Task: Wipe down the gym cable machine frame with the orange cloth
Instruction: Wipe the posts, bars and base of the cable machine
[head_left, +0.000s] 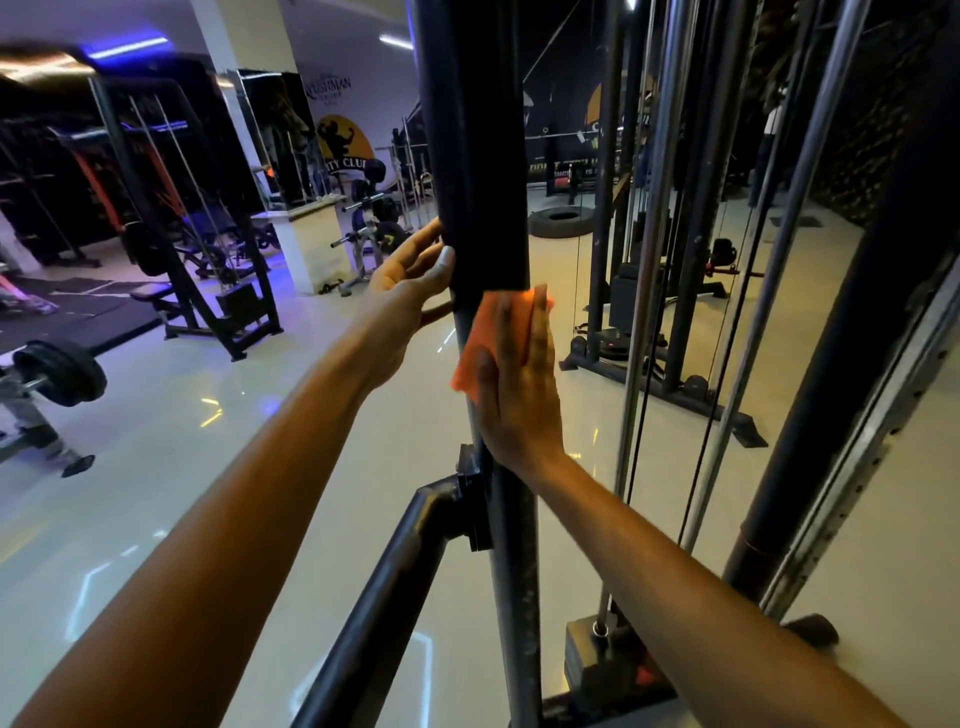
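A black upright post of the cable machine frame (511, 545) runs through the middle of the view, with a thicker black padded sleeve (472, 156) on its upper part. My right hand (519, 384) lies flat against the post just below the sleeve and presses the orange cloth (475, 348) onto it. My left hand (410, 291) grips the left side of the sleeve's lower end, fingers wrapped round it. A slanted black brace (395, 587) joins the post at a bracket below my hands.
Chrome guide rods and cables (649, 312) and a perforated upright (857, 441) stand to the right, with a weight stack (608, 654) at the floor. A barbell (57, 371), benches and racks fill the left. A tyre (561, 221) lies on the glossy floor behind.
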